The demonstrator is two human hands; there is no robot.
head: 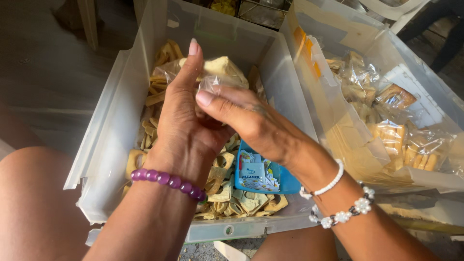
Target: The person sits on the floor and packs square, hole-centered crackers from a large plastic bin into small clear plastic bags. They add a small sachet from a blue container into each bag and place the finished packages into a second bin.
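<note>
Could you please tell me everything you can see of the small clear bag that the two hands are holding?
The small clear bag is thin, crinkled, see-through plastic, filled with pale tan pieces. It is held up above the left clear bin. The left hand grips it from the left, one finger raised along its side; the right hand pinches its lower front. Whether it is sealed cannot be told.

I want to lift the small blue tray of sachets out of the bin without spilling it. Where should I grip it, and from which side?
Probably the blue tray's right rim, from above. It sits level among tan pieces, that edge is bare, while the left hand and right hand holding the clear bag cover its top.
</note>
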